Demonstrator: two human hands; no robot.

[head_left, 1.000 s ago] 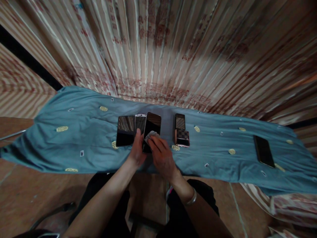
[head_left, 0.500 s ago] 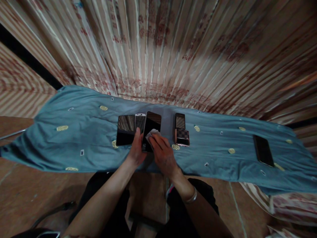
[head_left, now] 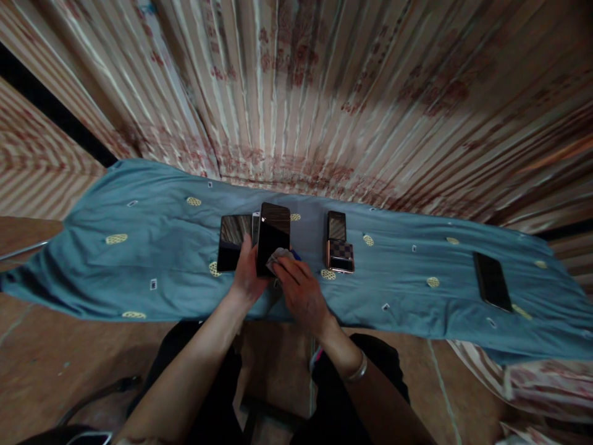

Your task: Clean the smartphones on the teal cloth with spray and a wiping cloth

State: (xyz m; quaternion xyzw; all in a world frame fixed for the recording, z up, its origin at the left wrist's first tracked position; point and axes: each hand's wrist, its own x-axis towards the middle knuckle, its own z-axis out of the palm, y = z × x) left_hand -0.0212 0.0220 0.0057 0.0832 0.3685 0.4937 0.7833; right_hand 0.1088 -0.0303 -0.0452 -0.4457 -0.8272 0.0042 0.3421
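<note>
My left hand (head_left: pixel 248 272) grips a black smartphone (head_left: pixel 273 232) by its lower left side, screen facing up. My right hand (head_left: pixel 303 293) pinches a crumpled grey cloth (head_left: pixel 278 254) and presses it on the lower part of that screen. Left of the held phone lies a larger dark device with a glossy screen (head_left: pixel 231 247), partly behind my left thumb. Between the two, a narrow strip of a white-edged phone (head_left: pixel 256 225) shows; the rest is covered. A bit of something blue (head_left: pixel 295 254) peeks out behind my right fingers.
A teal patterned cloth (head_left: pixel 171 259) covers the long table. Right of my hands lie a small dark flip phone (head_left: pixel 336 226) and a checkered phone (head_left: pixel 340 255), touching. Farther right lies another black phone (head_left: pixel 492 281). A striped curtain (head_left: pixel 287 111) hangs behind the table.
Both hands and the held phone have shifted left, now covering more of the white-edged phone. The grey cloth has moved left and slightly down with my right hand.
</note>
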